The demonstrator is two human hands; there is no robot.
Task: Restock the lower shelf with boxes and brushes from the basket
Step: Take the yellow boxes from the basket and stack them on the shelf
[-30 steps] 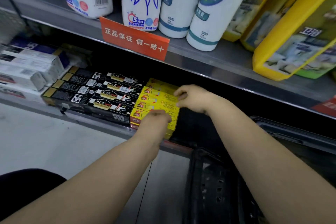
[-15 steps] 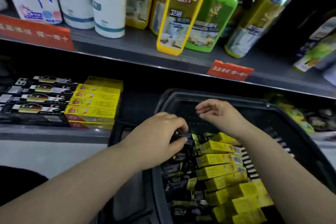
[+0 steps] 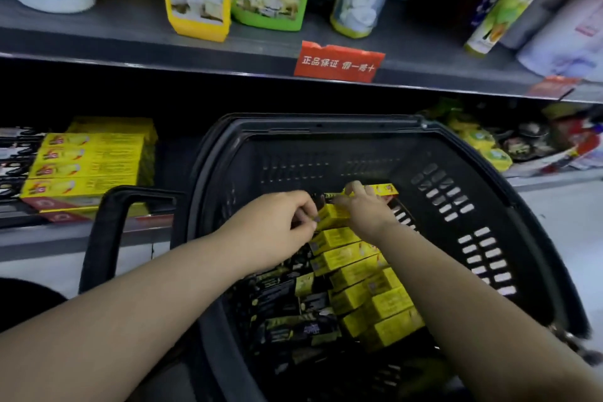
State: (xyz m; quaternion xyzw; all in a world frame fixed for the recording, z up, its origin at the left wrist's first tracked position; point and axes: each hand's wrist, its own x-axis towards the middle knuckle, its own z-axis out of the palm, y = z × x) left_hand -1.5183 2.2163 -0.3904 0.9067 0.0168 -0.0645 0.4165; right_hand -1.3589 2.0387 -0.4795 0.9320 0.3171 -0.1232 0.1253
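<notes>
Yellow cardboard box (image 3: 331,216) at the far end of the basket row is the one in hand. Both hands are down in the black basket (image 3: 489,192). Left hand (image 3: 277,222) has thumb and curled fingers pinching the box's near-left end; the box end sits right at those fingertips, touching. Right hand (image 3: 365,206) lies over the box's top and right side, fingers curled down onto it and reaching toward a second yellow box (image 3: 378,189) just beyond the fingertips; whether that one is gripped too, cannot tell, blurred.

Handling guess: small carton, light, stiff enough on the long edges, but thin card could dent if squeezed on the broad face. Printed surface probably a bit slick. Best hold looks like the two short ends or the long narrow sides, one hand each end as now.

More yellow boxes (image 3: 375,297) run in a row from just under the right wrist back toward the person, packed edge to edge. Dark boxes (image 3: 284,300) lie left of that row, below the left wrist; some may be brush packs, too dark to tell.

Lower shelf (image 3: 65,238) is well left of the left hand, past the basket handle (image 3: 107,238). Stacked yellow boxes (image 3: 88,170) already lie there, with dark packs at the far left edge. Gap on the shelf between that stack and the basket rim looks like the drop spot, a judgement only. Upper shelf above the fingers holds bottles and a red tag (image 3: 337,61).
</notes>
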